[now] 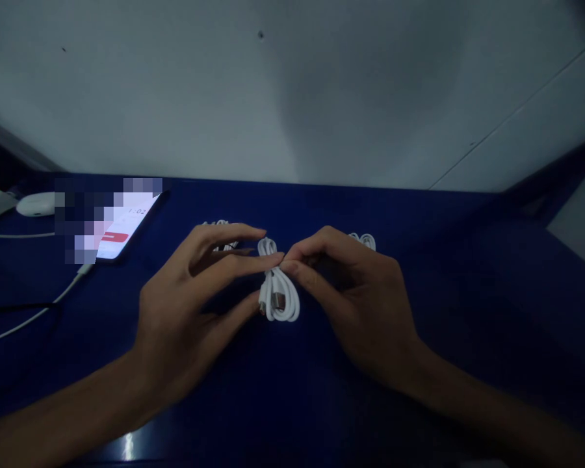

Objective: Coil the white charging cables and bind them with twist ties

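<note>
Pinch grip, head view: L hand [185,305] & R hand [355,299] meet fingertip to fingertip, both nipping coiled white cable [280,296] at its waist, mid blue table [468,292]. L thumb touches plug end. Lit phone [127,227] far L.

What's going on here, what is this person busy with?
A person is working with both bare hands over a blue table. The left hand and right hand pinch a coiled white cable around its middle, with their fingertips meeting; a USB plug shows in its lower loop. Two more white coils lie on the table just behind the hands. Off to the left lies a phone with a lit screen and a white cord plugged in.
</note>
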`<state>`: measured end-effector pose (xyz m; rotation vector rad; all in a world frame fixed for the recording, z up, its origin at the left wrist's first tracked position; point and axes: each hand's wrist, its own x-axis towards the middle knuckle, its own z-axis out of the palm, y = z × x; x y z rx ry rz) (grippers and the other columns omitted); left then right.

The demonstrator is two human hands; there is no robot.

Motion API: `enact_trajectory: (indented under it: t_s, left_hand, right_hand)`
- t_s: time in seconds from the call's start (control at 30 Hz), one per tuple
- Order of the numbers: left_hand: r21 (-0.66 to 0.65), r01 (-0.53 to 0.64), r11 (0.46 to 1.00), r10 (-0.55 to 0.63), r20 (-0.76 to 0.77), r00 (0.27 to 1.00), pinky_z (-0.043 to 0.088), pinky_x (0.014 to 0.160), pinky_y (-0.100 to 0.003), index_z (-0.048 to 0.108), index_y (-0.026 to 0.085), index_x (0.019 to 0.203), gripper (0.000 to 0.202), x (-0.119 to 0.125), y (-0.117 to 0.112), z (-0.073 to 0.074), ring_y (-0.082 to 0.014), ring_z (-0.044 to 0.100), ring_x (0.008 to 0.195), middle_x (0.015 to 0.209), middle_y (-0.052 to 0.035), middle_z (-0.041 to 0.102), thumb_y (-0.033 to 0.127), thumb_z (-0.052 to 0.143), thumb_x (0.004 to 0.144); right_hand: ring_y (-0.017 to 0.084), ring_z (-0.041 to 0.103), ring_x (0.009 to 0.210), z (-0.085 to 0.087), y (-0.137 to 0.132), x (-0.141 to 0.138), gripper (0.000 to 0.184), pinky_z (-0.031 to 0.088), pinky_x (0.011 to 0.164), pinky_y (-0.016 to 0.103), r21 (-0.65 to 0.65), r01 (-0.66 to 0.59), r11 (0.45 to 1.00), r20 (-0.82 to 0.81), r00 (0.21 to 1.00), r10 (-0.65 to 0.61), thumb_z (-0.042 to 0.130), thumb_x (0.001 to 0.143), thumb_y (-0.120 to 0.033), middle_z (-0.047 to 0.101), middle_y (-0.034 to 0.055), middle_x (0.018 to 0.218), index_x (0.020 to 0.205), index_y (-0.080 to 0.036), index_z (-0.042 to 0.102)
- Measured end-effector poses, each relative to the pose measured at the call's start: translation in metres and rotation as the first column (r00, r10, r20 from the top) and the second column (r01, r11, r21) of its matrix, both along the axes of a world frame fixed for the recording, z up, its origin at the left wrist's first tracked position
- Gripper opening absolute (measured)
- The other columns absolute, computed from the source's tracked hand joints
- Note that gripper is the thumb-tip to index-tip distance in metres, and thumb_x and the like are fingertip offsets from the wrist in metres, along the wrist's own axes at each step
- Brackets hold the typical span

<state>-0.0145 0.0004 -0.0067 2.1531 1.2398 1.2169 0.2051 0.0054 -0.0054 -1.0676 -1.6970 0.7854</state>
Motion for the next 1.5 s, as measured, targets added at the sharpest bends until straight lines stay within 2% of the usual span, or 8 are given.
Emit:
enact_trajectory:
  t_s: [0.27,0.4,0.53,0.93,1.07,1.2,1.33,1.5]
  left_hand:
    - [-0.365,0.016,0.931,0.067,0.214,0.974,0.062,0.074,-0.029,0.093,0.038,0.100,0.001,0.003,0.004,0.001,-0.0209,0.080,0.084,0.098,0.0034,0.089,0.037,0.092,0.099]
    - [-0.582,0.159,0.798,0.122,0.413,0.902,0.059,0.072,-0.023,0.087,0.026,0.091,0.013,0.006,0.010,0.003,-0.0173,0.078,0.075,0.079,0.0010,0.083,0.034,0.098,0.093]
    - [-0.690,0.361,0.628,0.178,0.579,0.796,0.064,0.075,-0.021,0.089,0.025,0.106,0.015,0.007,0.015,0.003,-0.0167,0.081,0.073,0.075,-0.0017,0.084,0.032,0.097,0.095]
    - [-0.683,0.692,0.234,0.328,0.726,0.605,0.066,0.055,-0.015,0.091,0.017,0.087,0.026,0.004,0.017,0.005,-0.0125,0.072,0.066,0.083,-0.0074,0.079,0.039,0.093,0.100]
    - [-0.691,0.671,0.269,0.294,0.722,0.626,0.067,0.057,-0.016,0.089,0.015,0.084,0.025,0.005,0.018,0.009,-0.0121,0.072,0.065,0.078,-0.0055,0.077,0.036,0.095,0.097]
    - [-0.694,0.584,0.421,0.217,0.702,0.679,0.068,0.064,-0.019,0.088,0.017,0.089,0.025,0.004,0.017,0.005,-0.0110,0.072,0.065,0.076,-0.0024,0.076,0.040,0.091,0.101]
    - [-0.673,0.532,0.514,0.201,0.697,0.688,0.069,0.074,-0.020,0.089,0.022,0.102,0.011,0.004,0.017,0.001,-0.0127,0.077,0.071,0.080,-0.0018,0.081,0.032,0.091,0.101]
    - [-0.614,0.511,0.601,0.143,0.712,0.687,0.067,0.076,-0.018,0.087,0.027,0.112,0.013,0.004,0.015,0.000,-0.0131,0.082,0.079,0.085,-0.0007,0.085,0.030,0.092,0.101]
  right_hand:
    - [0.015,0.071,0.078,0.000,0.000,-0.003,0.020,0.059,0.069,0.031,0.114,0.017,0.993,0.060,0.998,-0.024,0.077,0.107,-0.009,0.077,-0.0030,0.089,0.095,-0.025,0.075]
    - [0.015,0.070,0.075,-0.002,0.001,-0.003,0.021,0.057,0.066,0.032,0.206,0.005,0.978,0.091,0.996,-0.025,0.076,0.108,-0.008,0.075,-0.0030,0.089,0.097,-0.025,0.074]
    - [0.016,0.072,0.079,-0.005,0.002,-0.003,0.023,0.060,0.070,0.033,0.267,-0.005,0.964,0.106,0.994,-0.024,0.074,0.108,-0.004,0.077,-0.0027,0.090,0.098,-0.025,0.073]
    - [0.016,0.074,0.081,-0.017,0.004,0.004,0.021,0.064,0.068,0.033,0.629,-0.119,0.768,0.300,0.949,-0.099,0.068,0.112,-0.005,0.082,0.0018,0.097,0.112,-0.024,0.077]
    - [0.014,0.078,0.083,-0.019,0.008,0.004,0.020,0.066,0.072,0.029,0.661,-0.084,0.745,0.237,0.966,-0.102,0.070,0.112,-0.005,0.084,0.0005,0.097,0.110,-0.022,0.079]
    - [0.015,0.081,0.084,-0.016,0.009,0.001,0.016,0.067,0.078,0.028,0.588,-0.044,0.807,0.167,0.984,-0.068,0.077,0.108,-0.005,0.084,0.0020,0.094,0.104,-0.020,0.079]
    - [0.014,0.077,0.082,-0.010,0.004,0.000,0.011,0.063,0.073,0.029,0.272,-0.019,0.962,0.054,0.999,0.004,0.077,0.112,-0.016,0.082,-0.0016,0.094,0.104,-0.023,0.080]
    - [0.014,0.080,0.085,-0.001,0.000,0.001,0.013,0.065,0.076,0.027,-0.088,-0.063,0.994,-0.194,0.980,0.045,0.077,0.113,-0.024,0.084,-0.0026,0.094,0.102,-0.026,0.084]
